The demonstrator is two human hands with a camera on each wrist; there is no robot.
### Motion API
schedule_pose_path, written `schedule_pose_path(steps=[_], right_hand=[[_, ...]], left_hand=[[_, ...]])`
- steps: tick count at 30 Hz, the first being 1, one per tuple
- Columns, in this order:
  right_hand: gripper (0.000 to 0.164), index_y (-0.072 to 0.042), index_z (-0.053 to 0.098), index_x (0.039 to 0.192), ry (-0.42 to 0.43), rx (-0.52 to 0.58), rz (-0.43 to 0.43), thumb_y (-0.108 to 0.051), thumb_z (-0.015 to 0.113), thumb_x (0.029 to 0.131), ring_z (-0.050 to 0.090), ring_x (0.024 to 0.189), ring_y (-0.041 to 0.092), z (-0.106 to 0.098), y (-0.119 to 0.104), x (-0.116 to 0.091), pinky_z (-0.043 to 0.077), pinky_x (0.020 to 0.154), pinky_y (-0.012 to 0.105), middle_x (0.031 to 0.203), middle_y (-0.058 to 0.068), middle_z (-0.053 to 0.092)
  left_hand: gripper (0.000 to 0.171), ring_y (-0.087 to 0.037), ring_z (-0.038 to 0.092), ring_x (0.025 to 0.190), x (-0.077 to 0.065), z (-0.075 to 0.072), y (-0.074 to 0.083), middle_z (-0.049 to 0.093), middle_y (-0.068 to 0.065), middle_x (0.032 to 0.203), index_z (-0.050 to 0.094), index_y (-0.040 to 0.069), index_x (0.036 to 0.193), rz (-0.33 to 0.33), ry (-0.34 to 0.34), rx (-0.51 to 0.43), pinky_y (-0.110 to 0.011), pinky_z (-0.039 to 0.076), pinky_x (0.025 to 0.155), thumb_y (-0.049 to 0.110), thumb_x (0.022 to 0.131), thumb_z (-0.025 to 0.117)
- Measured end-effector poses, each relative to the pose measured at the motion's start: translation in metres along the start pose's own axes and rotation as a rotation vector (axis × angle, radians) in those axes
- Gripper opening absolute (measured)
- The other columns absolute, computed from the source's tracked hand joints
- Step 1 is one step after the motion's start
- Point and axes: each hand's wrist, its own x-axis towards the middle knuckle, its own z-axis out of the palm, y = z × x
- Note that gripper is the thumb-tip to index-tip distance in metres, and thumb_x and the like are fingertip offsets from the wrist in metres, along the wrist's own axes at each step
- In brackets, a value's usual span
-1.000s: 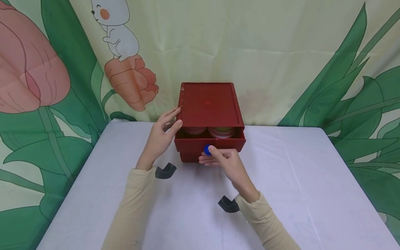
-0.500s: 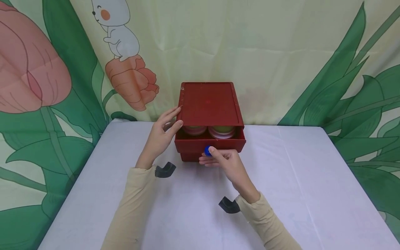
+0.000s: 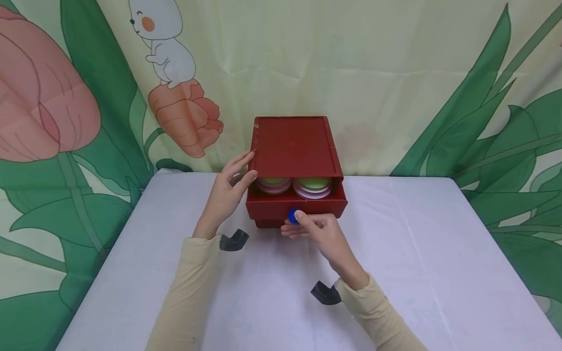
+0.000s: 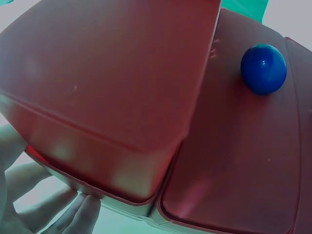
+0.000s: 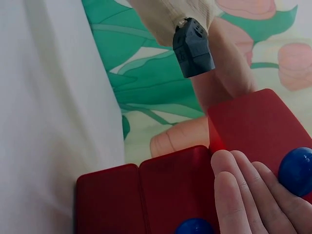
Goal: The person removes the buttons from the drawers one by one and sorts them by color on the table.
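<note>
A red drawer cabinet (image 3: 291, 146) stands at the back of the table, its top drawer (image 3: 268, 205) pulled partway out. Two round tubs (image 3: 312, 184) with green tops sit side by side inside, partly under the cabinet's top. My right hand (image 3: 325, 236) pinches the drawer's blue knob (image 3: 293, 216) with the thumb on it, the other fingers stretched out below. At the cabinet's left side, my left hand (image 3: 221, 197) rests with fingers spread. In the left wrist view, a lower drawer front carries another blue knob (image 4: 263, 69).
White cloth covers the table (image 3: 263, 297). Close behind the cabinet hangs a printed curtain (image 3: 373, 87) with a rabbit, a carrot and leaves. A black wrist mount (image 3: 234, 240) sticks out from the left cuff, and a second mount (image 3: 326, 293) from the right.
The top drawer has slid a little further toward me with my right hand on its knob. More of the tubs' green tops shows. My left hand has stayed at the cabinet's side.
</note>
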Motion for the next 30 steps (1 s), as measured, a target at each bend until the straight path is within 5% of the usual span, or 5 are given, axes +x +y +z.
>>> schedule_pose_path(steps=[5, 21, 30], right_hand=[[0.037, 0.002, 0.074, 0.108, -0.002, 0.000, 0.002, -0.031, 0.057, 0.102, 0.075, 0.090, 0.029, 0.000, 0.000, -0.003, 0.058, 0.088, 0.043, 0.099, 0.015, 0.076], [0.036, 0.000, 0.074, 0.109, 0.001, -0.022, 0.020, -0.030, 0.056, 0.102, 0.075, 0.090, 0.027, 0.003, -0.002, -0.013, 0.058, 0.085, 0.036, 0.100, 0.014, 0.076], [0.035, 0.001, 0.075, 0.109, -0.014, 0.008, 0.026, -0.028, 0.057, 0.102, 0.075, 0.091, 0.029, 0.004, -0.002, -0.018, 0.057, 0.088, 0.042, 0.100, 0.015, 0.076]], left_hand=[[0.053, -0.027, 0.034, 0.144, -0.004, 0.001, 0.010, 0.037, -0.014, 0.156, 0.044, 0.004, 0.149, 0.013, 0.000, 0.002, -0.051, 0.036, 0.114, 0.013, 0.099, 0.060], [0.053, -0.027, 0.034, 0.144, -0.004, 0.001, 0.010, 0.036, -0.013, 0.156, 0.043, 0.005, 0.149, 0.012, 0.001, -0.007, -0.052, 0.036, 0.114, 0.013, 0.100, 0.059], [0.053, -0.027, 0.035, 0.144, -0.004, 0.001, 0.011, 0.037, -0.012, 0.156, 0.044, 0.006, 0.149, 0.002, 0.004, 0.005, -0.051, 0.037, 0.113, 0.015, 0.100, 0.060]])
